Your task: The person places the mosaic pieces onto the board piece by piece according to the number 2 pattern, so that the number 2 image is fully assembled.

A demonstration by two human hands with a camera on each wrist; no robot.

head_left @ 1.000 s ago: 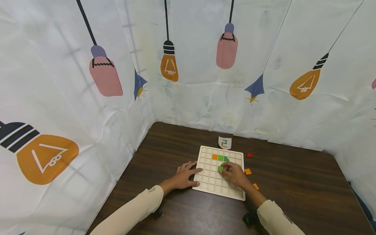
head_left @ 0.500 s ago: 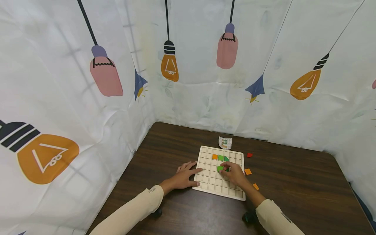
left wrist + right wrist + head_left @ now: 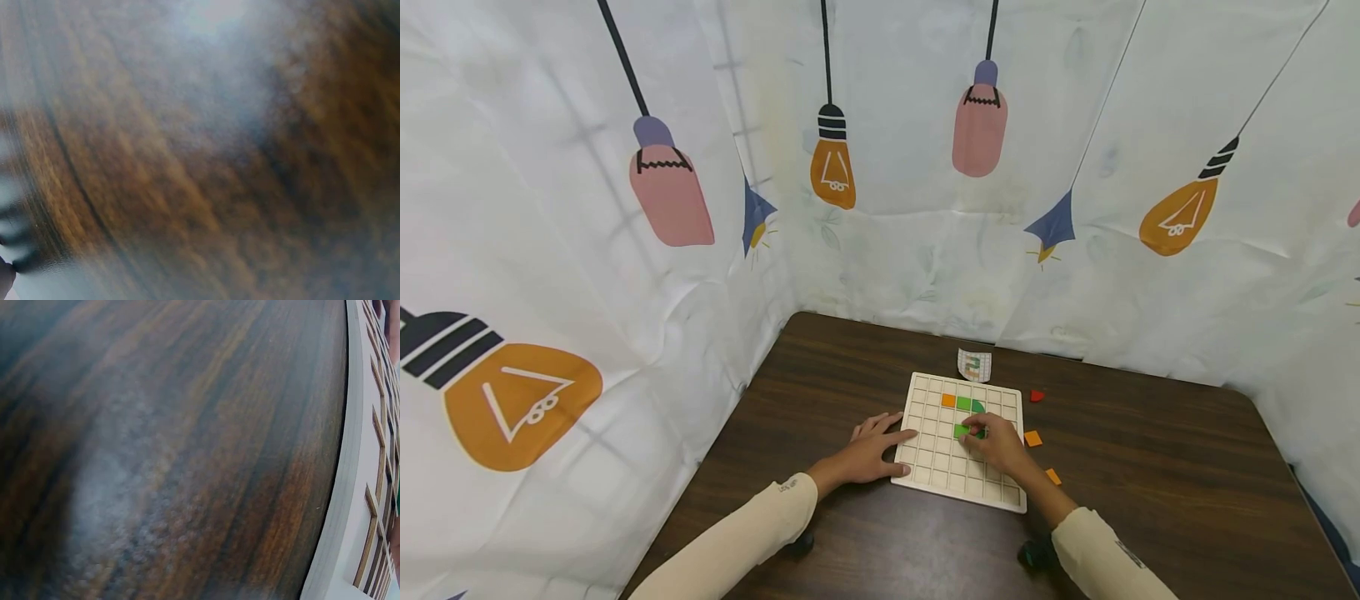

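A pale wooden board (image 3: 925,462) with a grid of square recesses lies on the dark table. My left hand (image 3: 871,450) rests at its left edge, fingers spread and thumb on the near corner. Over the board's middle, my right hand (image 3: 997,443) pinches a bright green square tile (image 3: 959,431) between thumb and forefinger. A bit of darker green shows under that hand, mostly hidden. In an upper row sit an orange square tile (image 3: 949,400), another green square tile (image 3: 964,403) and a dark green rounded tile (image 3: 977,407). The right wrist view catches the board's edge (image 3: 353,481).
Behind the board lies a small paper card (image 3: 974,365) with a coloured grid pattern. Right of the board are a red piece (image 3: 1037,396), an orange tile (image 3: 1033,438) and another orange tile (image 3: 1053,477). A patterned white curtain (image 3: 910,275) borders the table.
The green square tile at my right fingertips has shifted very slightly left. My left hand and the board have stayed still.
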